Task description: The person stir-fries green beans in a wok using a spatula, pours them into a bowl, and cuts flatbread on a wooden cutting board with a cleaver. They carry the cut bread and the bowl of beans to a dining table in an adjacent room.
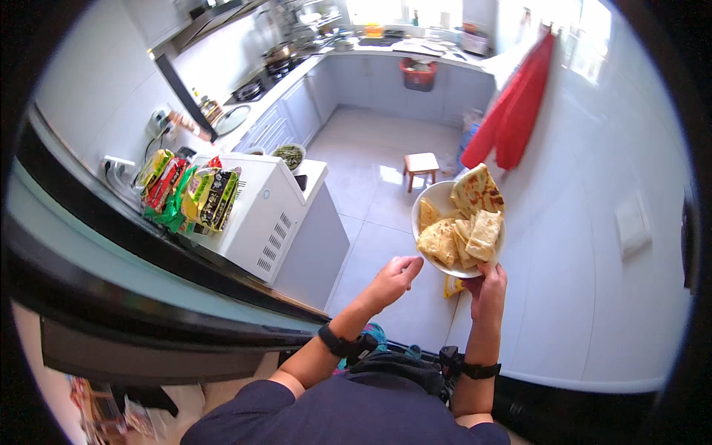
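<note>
My right hand (488,286) grips the near rim of a white bowl (417,214), with the thumb at the edge and fingers underneath. Folded pieces of browned flatbread (439,242) fill the bowl, and one large wedge (475,189) sticks up over the far right rim. Beside the bowl's lower left edge, my left hand (397,278) is loosely curled, with nothing visible in it. A yellow packet (453,286) shows partly below the bowl, mostly hidden by it.
A sliding door frame (222,300) runs along my left. Bagged food packets (189,192) sit on a white appliance (261,217). Ahead, a small stool (420,163) stands on the tiled floor (361,183). A red garment (514,105) hangs on the right wall.
</note>
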